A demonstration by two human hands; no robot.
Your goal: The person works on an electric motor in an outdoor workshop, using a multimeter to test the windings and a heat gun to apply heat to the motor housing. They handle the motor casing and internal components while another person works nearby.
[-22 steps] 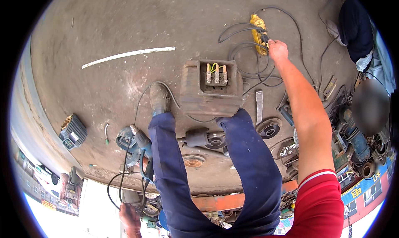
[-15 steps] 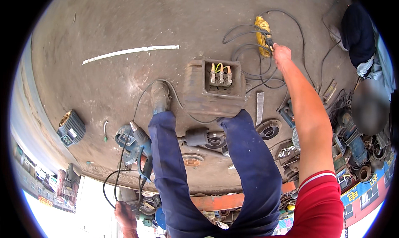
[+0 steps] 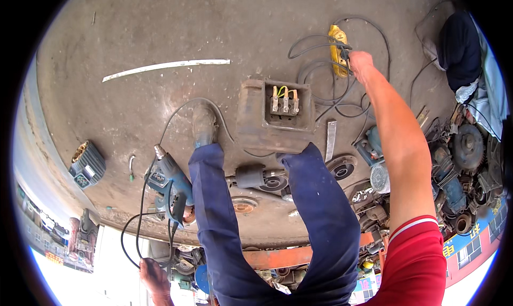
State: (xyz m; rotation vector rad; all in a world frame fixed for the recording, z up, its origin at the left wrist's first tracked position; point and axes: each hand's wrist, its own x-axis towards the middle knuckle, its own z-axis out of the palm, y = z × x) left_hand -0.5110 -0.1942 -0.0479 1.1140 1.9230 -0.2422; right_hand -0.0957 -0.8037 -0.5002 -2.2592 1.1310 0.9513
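My right hand [image 3: 361, 64] reaches far forward, fingers closed round a black plug [image 3: 346, 54] at the side of the yellow power strip [image 3: 337, 41]. Whether the plug sits in a socket is hidden by my fingers. Low on the left, my left hand [image 3: 153, 277] is closed on a looped black cable [image 3: 125, 242]. A blue heat gun [image 3: 176, 176] with a metal nozzle is beside my left leg, its nozzle pointing forward. Between my feet stands a large grey motor housing [image 3: 275, 136], its open terminal box [image 3: 286, 104] showing copper lugs and a yellow-green wire.
A white strip [image 3: 165, 67] lies on the floor ahead. At left is a small finned motor [image 3: 88, 165]. Cable coils [image 3: 326, 87] spread around the power strip. Rotor parts [image 3: 251, 175] lie between my legs, and scrap motors [image 3: 454, 191] pile up at right.
The heat gun has shifted left and tilted, its nozzle now farther from my leg. My left hand has moved slightly left with the cable. My right hand stays at the power strip.
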